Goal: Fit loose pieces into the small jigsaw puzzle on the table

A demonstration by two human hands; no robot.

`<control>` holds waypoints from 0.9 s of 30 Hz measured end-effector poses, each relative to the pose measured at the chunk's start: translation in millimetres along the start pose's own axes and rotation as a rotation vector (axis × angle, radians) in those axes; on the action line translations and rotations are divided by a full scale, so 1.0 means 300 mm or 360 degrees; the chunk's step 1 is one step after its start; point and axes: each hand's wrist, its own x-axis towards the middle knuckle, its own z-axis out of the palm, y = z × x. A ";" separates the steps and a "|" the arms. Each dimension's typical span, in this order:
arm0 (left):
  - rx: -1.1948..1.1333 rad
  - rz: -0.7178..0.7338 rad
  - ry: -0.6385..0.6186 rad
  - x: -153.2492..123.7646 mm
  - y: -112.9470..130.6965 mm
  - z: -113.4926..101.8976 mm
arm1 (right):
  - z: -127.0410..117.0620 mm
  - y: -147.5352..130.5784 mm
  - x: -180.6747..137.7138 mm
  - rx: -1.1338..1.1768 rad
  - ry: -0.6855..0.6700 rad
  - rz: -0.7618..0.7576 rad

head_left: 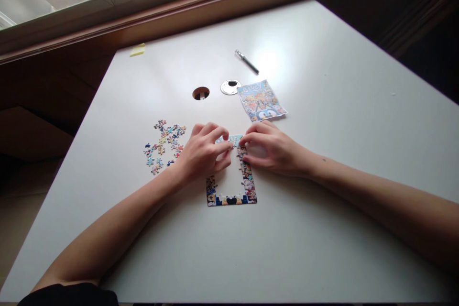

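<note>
A partly joined jigsaw puzzle (250,184) lies on the white table, its pieces forming a tall rectangular border around a bare middle. My left hand (204,150) is over its upper left side, with fingers bent and tips close together by the top row. Whether a piece sits between them is hidden. At the upper right corner, my right hand (274,148) has its thumb and fingers curled in, the tips touching the border. Left of my left hand lies a loose spread of jigsaw pieces (163,146).
Beyond my right hand lies a puzzle picture sheet (263,100), partly against a round silver cover (229,87). A cable hole (201,93) opens in the table (322,248). A dark pen (247,62) lies further back, and a yellow sticky note (137,49) marks the far left corner.
</note>
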 end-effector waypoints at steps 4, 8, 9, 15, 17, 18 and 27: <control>0.0074 -0.0006 -0.0061 0.000 0.013 -0.014 | -0.003 0.001 -0.002 -0.0006 0.0001 -0.0006; 0.0037 -0.0004 -0.0088 -0.008 0.013 -0.021 | -0.004 -0.004 -0.005 -0.0070 0.0006 -0.0052; 0.0052 0.0008 -0.0084 -0.009 0.015 -0.025 | -0.003 -0.007 -0.005 -0.0104 0.0002 -0.0079; 0.0093 0.0033 -0.0138 -0.013 0.032 -0.041 | 0.002 -0.016 -0.005 -0.0229 -0.0024 -0.0223; -0.0009 -0.0015 -0.0052 -0.018 0.026 -0.030 | 0.002 -0.015 -0.005 -0.0224 -0.0030 -0.0211; -0.0067 -0.0039 0.0002 -0.021 0.021 -0.022 | 0.002 -0.014 -0.006 -0.0223 -0.0035 -0.0211; -0.0202 -0.0130 0.0070 -0.034 0.022 0.016 | 0.004 -0.021 -0.008 -0.0344 -0.0113 -0.0218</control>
